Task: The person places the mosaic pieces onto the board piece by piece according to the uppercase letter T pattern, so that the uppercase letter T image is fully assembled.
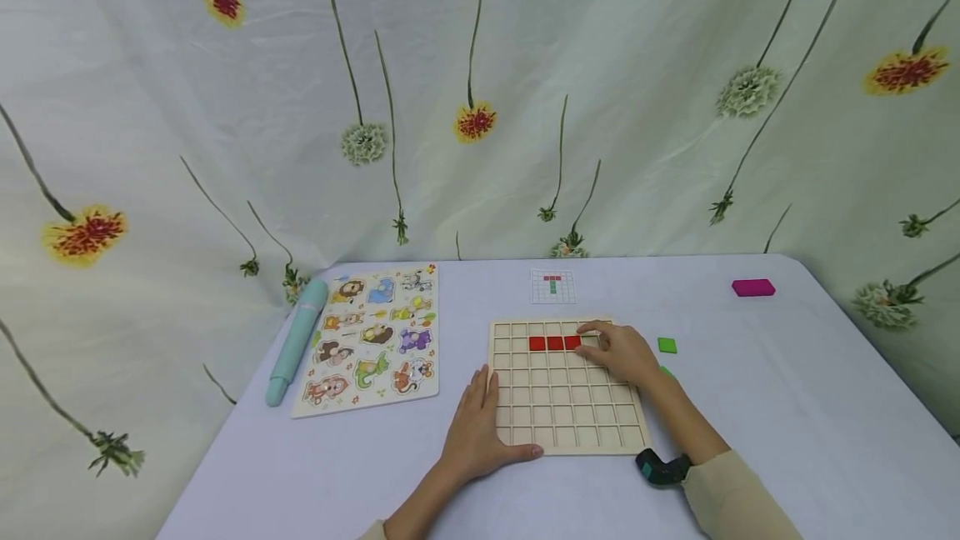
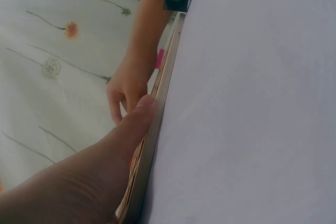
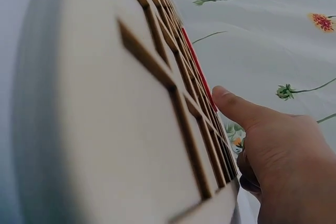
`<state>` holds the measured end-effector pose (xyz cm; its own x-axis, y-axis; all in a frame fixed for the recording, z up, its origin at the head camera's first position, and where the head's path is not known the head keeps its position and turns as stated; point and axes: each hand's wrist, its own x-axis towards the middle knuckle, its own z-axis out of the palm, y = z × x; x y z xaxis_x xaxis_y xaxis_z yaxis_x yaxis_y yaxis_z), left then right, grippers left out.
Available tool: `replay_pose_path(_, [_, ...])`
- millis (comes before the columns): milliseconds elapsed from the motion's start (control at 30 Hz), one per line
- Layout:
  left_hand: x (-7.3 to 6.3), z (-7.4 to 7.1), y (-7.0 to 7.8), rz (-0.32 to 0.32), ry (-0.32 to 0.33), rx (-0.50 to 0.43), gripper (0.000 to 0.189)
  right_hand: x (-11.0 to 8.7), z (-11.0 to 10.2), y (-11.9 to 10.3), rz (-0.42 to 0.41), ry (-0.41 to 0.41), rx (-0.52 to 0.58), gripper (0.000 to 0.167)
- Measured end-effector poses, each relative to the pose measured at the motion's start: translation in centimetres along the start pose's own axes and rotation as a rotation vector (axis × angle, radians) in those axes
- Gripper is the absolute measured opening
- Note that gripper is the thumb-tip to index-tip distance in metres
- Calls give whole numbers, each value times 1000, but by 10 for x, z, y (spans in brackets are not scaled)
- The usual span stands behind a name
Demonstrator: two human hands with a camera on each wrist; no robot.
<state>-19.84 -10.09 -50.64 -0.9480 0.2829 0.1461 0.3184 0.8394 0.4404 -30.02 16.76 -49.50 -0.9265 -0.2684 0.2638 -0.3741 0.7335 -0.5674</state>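
A wooden grid board (image 1: 572, 398) lies on the table with three red square tiles (image 1: 554, 343) side by side in an upper row. At the rightmost tile is my right hand (image 1: 624, 354), thumb and index finger spread at its right side. In the right wrist view, the thumb (image 3: 223, 95) meets the red edge; whether it presses cannot be told. My left hand (image 1: 477, 433) rests along the board's left side, fingers straight, its thumb (image 2: 142, 114) on the front rim. Right of the board lies a green tile (image 1: 667, 345), with another green piece partly hidden by the right arm.
Behind the board lies a small grid card (image 1: 552, 287) with a red and green T pattern. An animal puzzle board (image 1: 375, 340) and a teal tube (image 1: 297, 342) lie at left. A magenta block (image 1: 753, 287) sits at back right. A flower-print curtain (image 1: 480, 190) hangs behind.
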Motion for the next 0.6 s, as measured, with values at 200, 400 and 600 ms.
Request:
replay_pose_path(200, [0, 0, 0, -2, 0, 2, 126, -13, -18, 17, -4, 62, 14, 33])
replay_pose_path(400, [0, 0, 0, 3, -2, 5, 126, -33, -43, 43, 34, 107, -18, 33])
replay_pose_path(600, [0, -1, 1, -2, -6, 6, 126, -51, -65, 69, 58, 157, -42, 33])
